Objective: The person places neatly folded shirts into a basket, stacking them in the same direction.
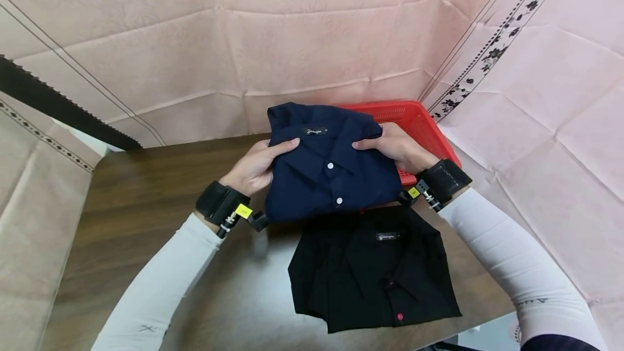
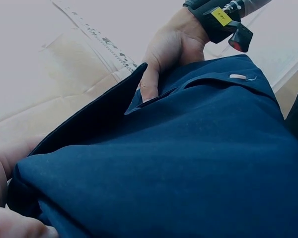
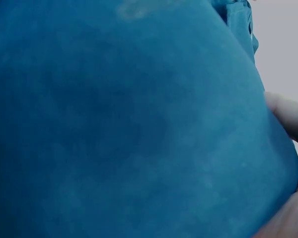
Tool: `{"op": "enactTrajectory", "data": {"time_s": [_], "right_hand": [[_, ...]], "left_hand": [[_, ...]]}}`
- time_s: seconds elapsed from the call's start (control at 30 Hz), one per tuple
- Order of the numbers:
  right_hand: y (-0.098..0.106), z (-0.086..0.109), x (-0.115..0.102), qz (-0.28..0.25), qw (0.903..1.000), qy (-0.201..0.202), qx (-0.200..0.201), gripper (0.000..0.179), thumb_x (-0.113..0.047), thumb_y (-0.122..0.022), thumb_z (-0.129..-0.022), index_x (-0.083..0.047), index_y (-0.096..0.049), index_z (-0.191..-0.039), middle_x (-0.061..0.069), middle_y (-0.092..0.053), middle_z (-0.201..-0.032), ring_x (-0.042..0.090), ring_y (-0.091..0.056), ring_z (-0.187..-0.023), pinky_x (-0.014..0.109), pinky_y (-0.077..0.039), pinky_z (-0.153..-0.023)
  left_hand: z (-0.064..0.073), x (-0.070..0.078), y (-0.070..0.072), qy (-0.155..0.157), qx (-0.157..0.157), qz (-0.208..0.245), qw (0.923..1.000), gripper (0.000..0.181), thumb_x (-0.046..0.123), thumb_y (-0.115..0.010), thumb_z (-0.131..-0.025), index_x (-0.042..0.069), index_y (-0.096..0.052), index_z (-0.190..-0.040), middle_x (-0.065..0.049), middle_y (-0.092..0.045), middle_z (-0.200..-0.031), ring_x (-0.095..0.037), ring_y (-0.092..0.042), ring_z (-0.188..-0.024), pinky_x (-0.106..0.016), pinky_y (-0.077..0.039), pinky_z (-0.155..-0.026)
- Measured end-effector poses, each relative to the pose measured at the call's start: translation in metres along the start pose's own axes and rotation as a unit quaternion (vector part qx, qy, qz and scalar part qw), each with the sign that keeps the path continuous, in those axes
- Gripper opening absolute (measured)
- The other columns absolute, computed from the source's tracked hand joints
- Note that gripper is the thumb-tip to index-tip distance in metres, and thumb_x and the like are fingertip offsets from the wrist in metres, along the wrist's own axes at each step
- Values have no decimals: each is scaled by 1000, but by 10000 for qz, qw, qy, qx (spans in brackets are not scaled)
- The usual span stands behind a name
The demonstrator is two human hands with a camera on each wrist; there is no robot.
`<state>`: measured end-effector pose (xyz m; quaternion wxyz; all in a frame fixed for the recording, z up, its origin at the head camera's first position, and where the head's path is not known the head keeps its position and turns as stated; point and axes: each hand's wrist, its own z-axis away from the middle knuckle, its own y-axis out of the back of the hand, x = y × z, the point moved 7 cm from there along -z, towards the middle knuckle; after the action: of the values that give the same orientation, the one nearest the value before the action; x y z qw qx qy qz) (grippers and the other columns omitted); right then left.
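- The folded navy-blue cloth shirt (image 1: 304,191) had round white buttons (image 1: 339,200).
- The folded black cloth shirt (image 1: 361,280) showed a round pinkish-red button (image 1: 400,317).
- The perforated rectangular basket (image 1: 414,118) was red.
- Brown streaks patterned the wood-grain desk (image 1: 141,205).
- The pale pink cloth hanging (image 1: 551,123) bore a black floral border (image 1: 494,58).
- Both long sleeves (image 1: 161,278) were white.

Basket (image 1: 429,129) behind one shirt (image 1: 331,183), another shirt (image 1: 375,275) on the table (image 1: 146,205) before both

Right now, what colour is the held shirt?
The held shirt is navy blue, clearest in the head view.
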<state>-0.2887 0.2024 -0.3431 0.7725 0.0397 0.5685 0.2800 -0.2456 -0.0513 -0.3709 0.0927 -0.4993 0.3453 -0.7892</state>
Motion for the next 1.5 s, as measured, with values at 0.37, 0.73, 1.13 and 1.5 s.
{"op": "enactTrajectory", "data": {"time_s": [0.37, 0.73, 1.13, 1.5], "right_hand": [[33, -7, 9, 303, 9987, -132, 381, 56, -38, -80, -77, -4, -59, -115, 10, -57, -125, 27, -53, -111, 41, -46, -96], [67, -12, 16, 591, 9933, -202, 970, 39, -40, -83, -72, -10, -65, -90, -1, -65, -102, 24, -56, -102, 37, -49, -87], [93, -23, 26, 628, 9903, -433, 1161, 46, -41, -84, -71, -6, -68, -96, 9, -49, -129, 26, -46, -114, 41, -42, -98], [116, -28, 36, 979, 9822, -401, 1553, 45, -43, -81, -74, -7, -54, -78, 4, -39, -104, 25, -39, -106, 38, -38, -90]], "left_hand": [[-32, -5, -17, -23, -48, 47, 10000, 52, 11, -69, -88, 0, -51, -135, -13, -54, -140, -23, -56, -123, -35, -50, -97], [-63, -9, -33, -115, 40, -170, 9998, 54, 15, -69, -89, 0, -49, -137, -10, -57, -137, -21, -58, -121, -33, -49, -98], [-90, -15, -42, -230, 440, -316, 9983, 67, 16, -72, -86, 3, -42, -144, -8, -55, -140, -18, -56, -122, -32, -47, -101], [-101, -13, -48, -240, 772, -801, 9935, 85, 13, -73, -85, 9, -24, -155, -6, -33, -158, -19, -32, -141, -46, -19, -119]]}}
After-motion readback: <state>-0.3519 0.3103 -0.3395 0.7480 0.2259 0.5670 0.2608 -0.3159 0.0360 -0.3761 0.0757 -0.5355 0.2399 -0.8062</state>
